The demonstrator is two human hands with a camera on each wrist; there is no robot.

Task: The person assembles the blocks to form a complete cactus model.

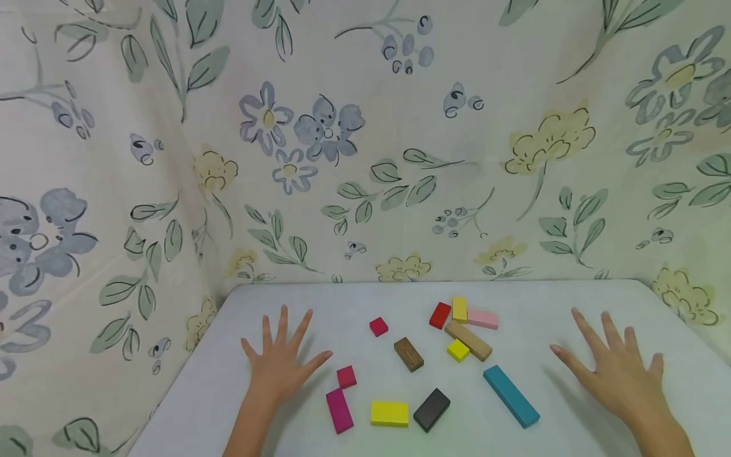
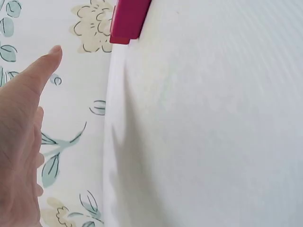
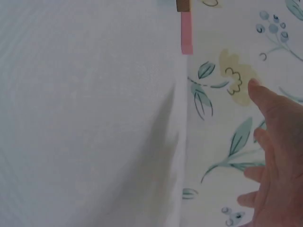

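Observation:
My left hand (image 1: 280, 368) is held with fingers spread on the left side of the white table, holding nothing. Nearest to it are a crimson cube (image 1: 346, 377) and a magenta block (image 1: 339, 411), which touch or nearly touch at a corner. On the right side my right hand (image 1: 619, 374) is likewise spread and holds nothing; a long blue block (image 1: 511, 396) lies to its left. Between the hands are a yellow block (image 1: 389, 413), a black block (image 1: 432, 410), a brown wooden block (image 1: 408, 354) and a second crimson cube (image 1: 379, 327). Both wrist views show each hand's shadow on the tabletop.
Farther back sit a red block (image 1: 440, 315), a narrow yellow block (image 1: 459, 309), a pink block (image 1: 482, 318), a tan wooden block (image 1: 469, 340) and a small yellow cube (image 1: 459, 350), close together. A floral curtain (image 1: 365, 209) hangs behind the white table (image 1: 274, 438) and along its sides.

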